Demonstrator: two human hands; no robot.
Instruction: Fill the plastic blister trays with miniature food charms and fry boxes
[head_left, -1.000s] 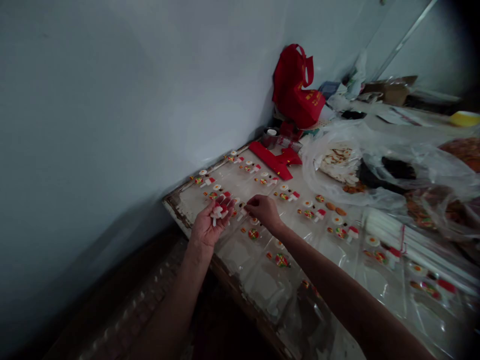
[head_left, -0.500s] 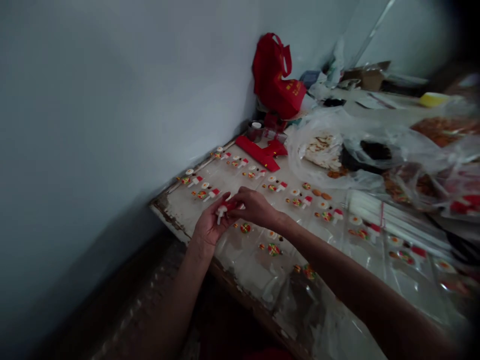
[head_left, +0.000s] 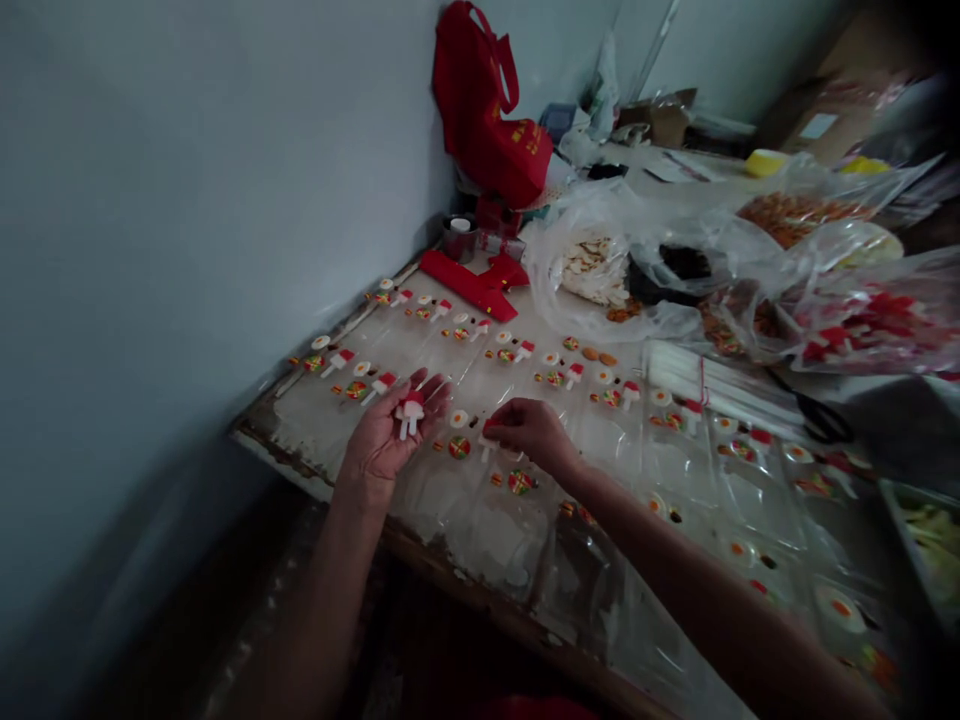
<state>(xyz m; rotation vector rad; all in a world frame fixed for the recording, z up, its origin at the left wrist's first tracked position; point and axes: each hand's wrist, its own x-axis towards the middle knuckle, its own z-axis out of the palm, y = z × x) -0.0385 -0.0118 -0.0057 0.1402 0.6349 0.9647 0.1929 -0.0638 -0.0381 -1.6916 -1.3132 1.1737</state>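
Observation:
My left hand [head_left: 377, 445] is palm up over the table's near edge, its fingers loosely spread. On its palm and fingers rest small red-and-white popsicle charms [head_left: 409, 411] with white sticks. To its right, my right hand [head_left: 538, 436] pinches another popsicle charm [head_left: 487, 432] low over the clear plastic bags, beside a round pizza-like charm [head_left: 459, 447] and a small fried-egg charm [head_left: 459, 419]. Whether that popsicle touches the bag cannot be told. Rows of similar groups, some with a popsicle charm [head_left: 574, 374], lie across the bags.
A red cloth bag [head_left: 487, 130] stands by the wall, with folded red fabric [head_left: 469, 284] in front. Open plastic bags of small pieces [head_left: 877, 320] crowd the right and back. A stack of clear bags [head_left: 675, 372] lies right of the rows.
My hands were together over the left palm; now the right hand has moved away to the right with one popsicle charm, down near the bags. The camera view has shifted rightward.

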